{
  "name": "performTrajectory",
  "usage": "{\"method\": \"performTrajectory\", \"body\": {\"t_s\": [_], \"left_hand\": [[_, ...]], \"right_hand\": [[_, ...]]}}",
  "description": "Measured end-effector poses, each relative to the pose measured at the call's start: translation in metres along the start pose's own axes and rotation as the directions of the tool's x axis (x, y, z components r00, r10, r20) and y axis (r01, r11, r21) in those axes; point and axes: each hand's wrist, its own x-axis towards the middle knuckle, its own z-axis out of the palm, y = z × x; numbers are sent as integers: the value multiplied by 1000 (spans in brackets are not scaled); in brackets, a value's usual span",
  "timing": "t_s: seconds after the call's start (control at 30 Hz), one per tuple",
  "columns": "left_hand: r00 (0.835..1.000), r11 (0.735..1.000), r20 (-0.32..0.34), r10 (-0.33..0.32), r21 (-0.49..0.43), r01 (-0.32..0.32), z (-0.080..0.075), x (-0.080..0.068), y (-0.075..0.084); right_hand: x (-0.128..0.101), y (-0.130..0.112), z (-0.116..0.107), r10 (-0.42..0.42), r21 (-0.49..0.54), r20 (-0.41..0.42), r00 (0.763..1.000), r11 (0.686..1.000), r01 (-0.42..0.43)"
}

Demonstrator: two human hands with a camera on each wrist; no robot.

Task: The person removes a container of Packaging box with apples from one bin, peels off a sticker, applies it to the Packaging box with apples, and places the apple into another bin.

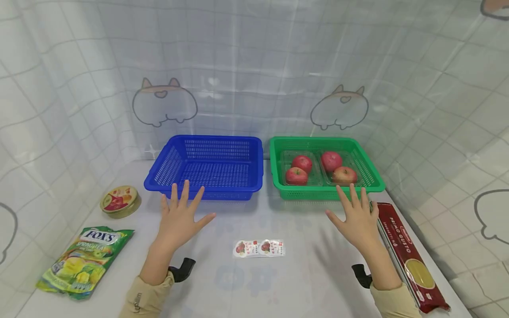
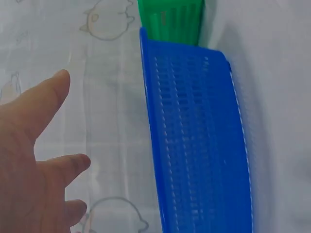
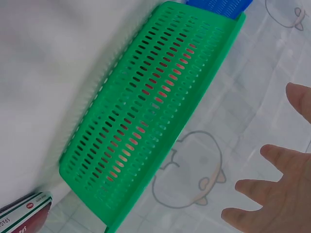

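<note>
Beige sleeves at the bottom edge of the head view, then both hands flat out over the bench (image 1: 254, 282), palms down. Left hand (image 1: 180, 219) has its grip wide, fingers spread and straight, holding nothing; fingertips sit just in front of the blue basket (image 1: 207, 167), centre frame, apparently not touching. Right hand (image 1: 358, 218) is the same: grip wide, empty, fingertips just short of the green basket (image 1: 324, 165), centre right. Looks like a rest pose, hands parked clear of everything.

Blue basket is empty. Green basket holds two clear trays of red apples (image 1: 302, 170), two each, so the fruit can't roll.

Small sachet strip (image 1: 259, 248) lies between the hands, lower centre, apart from both. Spaghetti pack (image 1: 409, 256) lies lengthwise just beside the right hand, lower right. Round candy tin (image 1: 120, 201) and green FOX'S candy bag (image 1: 85, 263) sit at the left, well apart from the left hand. Cartoon-print sheet behind.
</note>
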Motion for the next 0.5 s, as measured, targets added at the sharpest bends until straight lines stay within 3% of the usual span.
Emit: {"method": "performTrajectory", "body": {"t_s": [0.5], "left_hand": [[999, 999, 24, 34, -12, -34, 13, 34, 39]], "right_hand": [[1, 3, 0, 5, 0, 9, 1000, 1000, -5]]}}
